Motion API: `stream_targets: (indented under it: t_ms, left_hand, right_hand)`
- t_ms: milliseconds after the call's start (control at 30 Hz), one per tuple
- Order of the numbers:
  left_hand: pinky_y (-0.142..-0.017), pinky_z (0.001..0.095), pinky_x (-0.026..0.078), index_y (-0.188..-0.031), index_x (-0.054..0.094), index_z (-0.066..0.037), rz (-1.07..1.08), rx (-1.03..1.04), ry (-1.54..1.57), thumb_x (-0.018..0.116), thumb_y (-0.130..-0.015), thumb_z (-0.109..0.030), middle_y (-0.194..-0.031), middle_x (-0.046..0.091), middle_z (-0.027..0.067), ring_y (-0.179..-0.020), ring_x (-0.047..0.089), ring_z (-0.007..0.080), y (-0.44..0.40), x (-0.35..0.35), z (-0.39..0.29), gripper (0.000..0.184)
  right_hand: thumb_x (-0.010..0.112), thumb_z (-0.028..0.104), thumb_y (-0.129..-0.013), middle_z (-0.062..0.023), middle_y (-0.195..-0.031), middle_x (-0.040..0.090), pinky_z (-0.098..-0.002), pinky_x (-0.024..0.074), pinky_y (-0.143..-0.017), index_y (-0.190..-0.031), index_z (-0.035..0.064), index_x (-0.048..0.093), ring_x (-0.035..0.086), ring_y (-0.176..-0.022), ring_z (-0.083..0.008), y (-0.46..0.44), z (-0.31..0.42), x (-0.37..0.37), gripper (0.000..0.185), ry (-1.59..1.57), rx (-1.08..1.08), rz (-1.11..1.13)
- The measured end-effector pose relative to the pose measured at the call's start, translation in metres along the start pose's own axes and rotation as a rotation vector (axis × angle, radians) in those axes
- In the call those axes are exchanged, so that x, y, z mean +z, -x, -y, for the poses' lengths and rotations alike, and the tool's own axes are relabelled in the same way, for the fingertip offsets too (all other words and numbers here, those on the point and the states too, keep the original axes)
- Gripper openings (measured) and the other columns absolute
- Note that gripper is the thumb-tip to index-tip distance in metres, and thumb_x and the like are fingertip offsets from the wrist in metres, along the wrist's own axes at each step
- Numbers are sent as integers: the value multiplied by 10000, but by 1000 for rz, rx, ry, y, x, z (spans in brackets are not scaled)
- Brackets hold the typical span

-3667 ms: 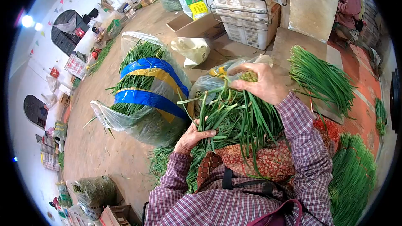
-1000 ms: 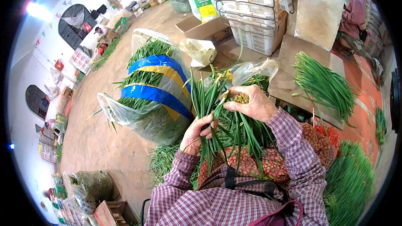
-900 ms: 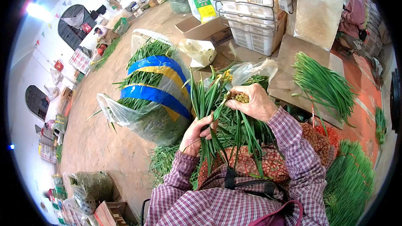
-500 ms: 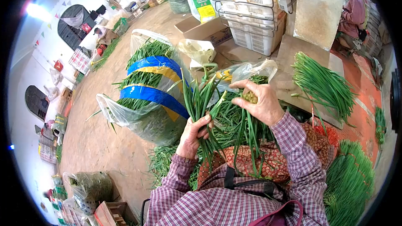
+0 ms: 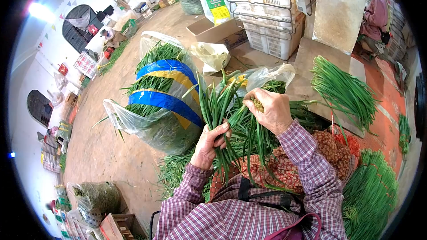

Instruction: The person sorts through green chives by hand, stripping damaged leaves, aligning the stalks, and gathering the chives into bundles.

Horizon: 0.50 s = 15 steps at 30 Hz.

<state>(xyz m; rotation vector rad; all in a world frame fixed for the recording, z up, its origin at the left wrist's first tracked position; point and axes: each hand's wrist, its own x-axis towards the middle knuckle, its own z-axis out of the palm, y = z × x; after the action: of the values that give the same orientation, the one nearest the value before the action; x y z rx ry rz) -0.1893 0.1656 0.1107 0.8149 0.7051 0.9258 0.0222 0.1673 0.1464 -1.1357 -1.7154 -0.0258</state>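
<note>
My left hand (image 5: 211, 144) is closed round a loose bunch of green chives (image 5: 218, 102), whose leaves stick up above the thumb and hang below the fist. Close by on the right, my right hand (image 5: 272, 110) grips a second bunch of chives (image 5: 259, 135). Its pale cut ends show between thumb and fingers, and the leaves droop toward my lap. The right fingertips are beside a stalk of the left bunch; whether they pinch it I cannot tell. Under both hands lies a heap of loose chives (image 5: 240, 135), partly covered by the hands and leaves.
A plastic bag of greens (image 5: 164, 129) with blue-yellow bands stands at left. A neat chive bundle (image 5: 342, 91) lies on cardboard at right, and a large pile of chives (image 5: 371, 195) beside my right arm. White crates (image 5: 267, 40) are stacked ahead. A person (image 5: 376, 15) sits far right.
My right hand has moved slightly left and down, closer to the left hand, its fingers more tightly closed. My left hand has shifted a little to the right. Both still hold chives.
</note>
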Motion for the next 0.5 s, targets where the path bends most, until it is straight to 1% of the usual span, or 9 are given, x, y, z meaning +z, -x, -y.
stream_targets:
  t_ms: [133, 200, 233, 300, 333, 400, 467, 500]
  left_hand:
    - [-368, 184, 278, -1003, 570, -23, -20, 16, -35, 659, -856, -159, -696, 595, 35, -380, 309, 26, -2, -1, 3, 219]
    - [-370, 185, 273, -1003, 569, -24, -23, 16, -34, 658, -854, -157, -687, 592, 32, -382, 308, 27, -2, -1, 4, 219]
    - [-371, 187, 268, -1004, 568, -25, -25, 16, -33, 658, -852, -155, -679, 588, 28, -384, 308, 27, -1, -1, 4, 219]
    - [-372, 188, 263, -998, 566, -28, -37, 20, -26, 657, -850, -149, -672, 585, 27, -385, 309, 30, 3, -3, 4, 212]
    - [-373, 190, 257, -991, 564, -31, -47, 25, -20, 655, -848, -144, -665, 581, 26, -386, 309, 32, 6, -5, 3, 204]
    - [-377, 192, 257, -979, 555, -54, -134, 57, -20, 663, -839, -138, -664, 581, 33, -389, 317, 34, 13, -12, 3, 196]
    - [-373, 195, 288, -1020, 523, -61, -136, 59, -27, 677, -821, -148, -642, 541, 26, -381, 318, 43, 11, -17, 5, 266]
    - [-373, 195, 288, -1020, 523, -61, -135, 56, -24, 677, -821, -148, -642, 541, 26, -381, 318, 43, 9, -15, 5, 266]
  right_hand:
    - [683, 175, -800, -70, -710, 649, -327, 494, -533, -786, 92, 600, 643, -609, -241, 4, -6, 5, 118, 12, 26, -12]
    - [681, 197, -813, -62, -676, 649, -320, 489, -504, -799, 100, 619, 632, -561, -207, 6, -12, 9, 116, 32, 36, -38]
    - [681, 197, -813, -62, -676, 649, -320, 489, -504, -799, 100, 619, 632, -561, -207, 9, -18, 12, 116, 32, 37, -36]
    - [686, 236, -822, -39, -644, 647, -317, 486, -486, -820, 113, 640, 610, -520, -155, 11, -33, 16, 131, 111, 92, -69]
    - [696, 265, -822, -26, -623, 639, -293, 478, -457, -841, 119, 652, 578, -497, -96, 8, -38, 7, 154, 254, 287, 44]
    - [706, 284, -812, -33, -629, 634, -267, 479, -452, -920, 108, 668, 572, -502, -86, 6, -63, -5, 209, 278, 271, -102]
    - [702, 299, -816, -27, -640, 631, -277, 494, -466, -1039, 106, 668, 569, -513, -92, 10, -76, -6, 297, 49, 155, -188]
    - [708, 322, -811, -25, -699, 657, -293, 519, -539, -1118, 115, 652, 584, -551, -112, 9, -56, -16, 375, -47, 475, 25]
